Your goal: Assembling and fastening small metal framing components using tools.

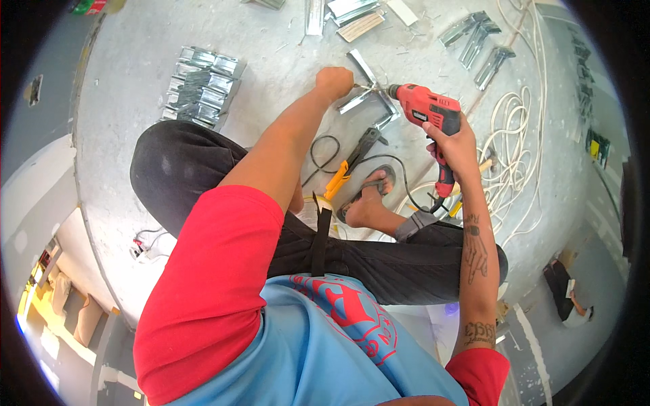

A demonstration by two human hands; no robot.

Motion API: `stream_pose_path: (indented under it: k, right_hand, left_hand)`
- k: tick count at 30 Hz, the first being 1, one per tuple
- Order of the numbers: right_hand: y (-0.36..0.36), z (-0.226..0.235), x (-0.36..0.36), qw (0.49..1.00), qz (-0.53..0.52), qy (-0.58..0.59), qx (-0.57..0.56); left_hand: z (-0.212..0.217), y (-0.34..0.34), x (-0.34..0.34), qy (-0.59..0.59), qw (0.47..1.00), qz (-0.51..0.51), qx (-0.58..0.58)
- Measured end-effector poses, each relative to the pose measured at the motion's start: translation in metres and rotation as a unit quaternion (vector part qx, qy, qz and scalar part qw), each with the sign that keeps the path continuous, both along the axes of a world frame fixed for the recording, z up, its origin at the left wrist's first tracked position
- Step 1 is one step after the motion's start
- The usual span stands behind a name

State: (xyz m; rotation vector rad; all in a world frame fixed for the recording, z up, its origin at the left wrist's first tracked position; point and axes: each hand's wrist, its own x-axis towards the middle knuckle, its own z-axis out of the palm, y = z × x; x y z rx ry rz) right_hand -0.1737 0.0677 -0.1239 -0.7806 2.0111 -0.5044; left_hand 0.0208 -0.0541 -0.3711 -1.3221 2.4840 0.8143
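My right hand (452, 147) is wrapped round the handle of a red and black corded power drill (428, 107), its chuck pointing left. Just before the chuck, bent strips of shiny metal channel (363, 68) lie crosswise on the floor. My left hand (334, 83) is closed in a fist beside the place where the strips cross. Something thin shows between that fist and the crossing, too small to name. Between my feet and the strips lies a hand tool (352, 159) with a dark metal head and yellow handles.
Stacked metal channel pieces (201, 84) stand at the left; bent ones (470, 40) lie at the far right. Flat strips (352, 15) are at the top. A coiled white cable (511, 132) spreads on the right. My sandalled foot (365, 210) is near the tool. Another person (567, 294) is at the right.
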Motion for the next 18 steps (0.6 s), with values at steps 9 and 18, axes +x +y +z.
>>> stream_pose_path:
  k: [9, 18]
  right_hand:
    - [-0.005, 0.001, -0.001, 0.999, 0.025, 0.027, 0.006]
    - [-0.021, 0.004, 0.004, 0.996, 0.075, 0.049, 0.016]
  left_hand:
    - [0.004, 0.001, -0.007, 0.003, 1.000, -0.007, 0.001]
    - [-0.002, -0.003, -0.001, -0.004, 1.000, -0.003, -0.010]
